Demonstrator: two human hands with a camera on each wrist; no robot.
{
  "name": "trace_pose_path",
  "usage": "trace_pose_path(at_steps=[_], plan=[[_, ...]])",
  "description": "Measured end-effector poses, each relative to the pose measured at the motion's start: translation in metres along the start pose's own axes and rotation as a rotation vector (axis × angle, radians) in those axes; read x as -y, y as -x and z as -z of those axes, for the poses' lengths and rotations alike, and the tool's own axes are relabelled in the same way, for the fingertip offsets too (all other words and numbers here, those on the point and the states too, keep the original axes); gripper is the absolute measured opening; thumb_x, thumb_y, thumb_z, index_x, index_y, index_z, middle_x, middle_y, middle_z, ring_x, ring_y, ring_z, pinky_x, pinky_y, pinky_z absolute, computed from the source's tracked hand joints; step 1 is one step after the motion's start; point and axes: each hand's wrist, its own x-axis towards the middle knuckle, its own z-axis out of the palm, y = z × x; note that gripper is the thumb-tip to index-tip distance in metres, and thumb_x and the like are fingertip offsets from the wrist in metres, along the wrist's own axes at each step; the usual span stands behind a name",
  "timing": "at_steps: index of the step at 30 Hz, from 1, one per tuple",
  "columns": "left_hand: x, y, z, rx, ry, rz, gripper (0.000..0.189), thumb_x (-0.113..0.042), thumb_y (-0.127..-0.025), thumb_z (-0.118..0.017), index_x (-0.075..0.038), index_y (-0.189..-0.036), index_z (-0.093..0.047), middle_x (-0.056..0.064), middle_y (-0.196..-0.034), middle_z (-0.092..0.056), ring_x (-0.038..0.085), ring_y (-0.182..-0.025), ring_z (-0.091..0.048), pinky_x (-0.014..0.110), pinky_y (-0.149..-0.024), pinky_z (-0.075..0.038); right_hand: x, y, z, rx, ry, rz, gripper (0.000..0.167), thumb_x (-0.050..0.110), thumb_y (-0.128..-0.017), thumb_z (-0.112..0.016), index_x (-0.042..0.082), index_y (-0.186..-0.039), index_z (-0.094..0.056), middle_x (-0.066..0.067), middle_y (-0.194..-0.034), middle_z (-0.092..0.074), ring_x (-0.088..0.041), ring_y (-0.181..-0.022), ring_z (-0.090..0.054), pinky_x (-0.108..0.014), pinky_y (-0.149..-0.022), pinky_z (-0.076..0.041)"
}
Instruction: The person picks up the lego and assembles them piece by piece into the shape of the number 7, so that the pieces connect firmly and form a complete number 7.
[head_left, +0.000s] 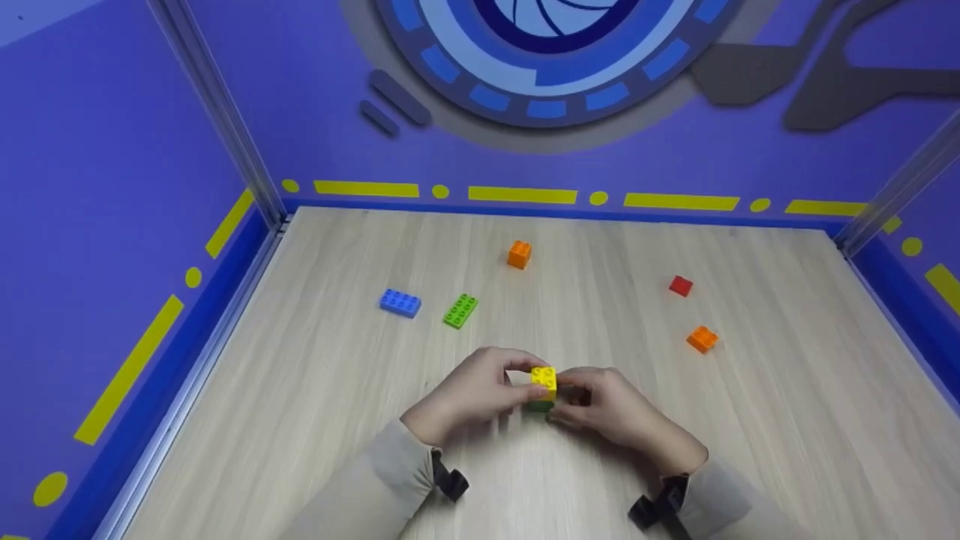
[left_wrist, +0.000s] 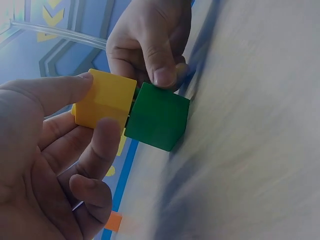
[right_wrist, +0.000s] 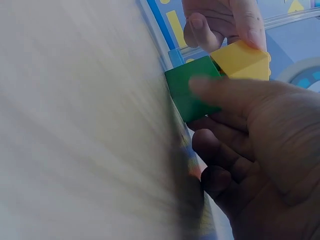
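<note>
My left hand pinches a yellow toy building brick between thumb and fingers, its studs facing up. Directly beneath it is a dark green brick of similar size, low over the table. The left wrist view shows a narrow dark gap between the two, with the green brick turned slightly out of line. My right hand grips the green brick from the right, its thumb lying across one side in the right wrist view.
Beyond the hands, on the wooden table, lie a blue brick, a flat lime green brick and an orange brick. A red brick and another orange brick lie to the right. Blue panels wall the sides and back.
</note>
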Motion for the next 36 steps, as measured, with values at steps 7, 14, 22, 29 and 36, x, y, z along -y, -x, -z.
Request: trace_pose_path(at_steps=[7, 14, 22, 29, 36], plan=[[-0.0029, 0.0003, -0.0006, -0.003, -0.051, -0.024, 0.032, -0.034, -0.105, -0.083, -0.025, -0.136, -0.082, 0.006, -0.145, -0.078, 0.004, -0.058, -0.054, 0.02, -0.057, -0.047, 0.0028, 0.0004, -0.0039, -0.028, 0.018, 0.001, 0.025, 0.028, -0.102, -0.087, 0.024, -0.127, -0.084, 0.008, -0.123, -0.083, -0.01, -0.109, -0.074, -0.035, -0.097, -0.063], [-0.006, 0.0009, -0.0048, -0.015, -0.136, -0.048, 0.03, -0.034, -0.106, -0.081, -0.026, -0.135, -0.081, 0.002, -0.143, -0.08, 0.003, -0.058, -0.045, 0.02, -0.064, -0.045, 0.0043, 0.0008, -0.0066, -0.039, 0.003, -0.028, 0.027, 0.023, -0.1, -0.089, 0.022, -0.126, -0.085, 0.006, -0.122, -0.084, -0.009, -0.103, -0.071, -0.03, -0.092, -0.06], [-0.01, 0.0001, -0.0084, -0.03, -0.252, -0.093, 0.031, -0.036, -0.107, -0.08, -0.024, -0.137, -0.08, -0.004, -0.137, -0.082, 0.005, -0.101, -0.07, 0.034, -0.105, -0.059, 0.0052, 0.0007, -0.0073, -0.057, -0.014, -0.019, 0.019, 0.021, -0.099, -0.09, 0.022, -0.118, -0.085, 0.009, -0.103, -0.079, -0.007, -0.086, -0.06, -0.024, -0.078, -0.052], [-0.0081, -0.0005, -0.0062, -0.013, -0.152, -0.04, 0.026, -0.032, -0.107, -0.082, -0.024, -0.131, -0.079, 0.006, -0.142, -0.08, 0.004, -0.059, -0.049, 0.021, -0.065, -0.047, 0.0046, -0.001, -0.007, -0.064, -0.041, -0.043, 0.023, 0.024, -0.097, -0.092, 0.023, -0.118, -0.085, 0.009, -0.099, -0.075, -0.007, -0.084, -0.058, -0.023, -0.075, -0.049], [-0.0057, 0.0001, -0.006, -0.022, -0.103, -0.015, 0.025, -0.033, -0.105, -0.083, -0.026, -0.129, -0.08, 0.004, -0.141, -0.079, 0.002, -0.059, -0.052, 0.02, -0.058, -0.044, 0.0029, -0.0008, -0.0061, -0.121, -0.102, -0.056, 0.032, 0.028, -0.093, -0.096, 0.02, -0.122, -0.085, 0.006, -0.094, -0.074, -0.007, -0.08, -0.057, -0.022, -0.07, -0.048]])
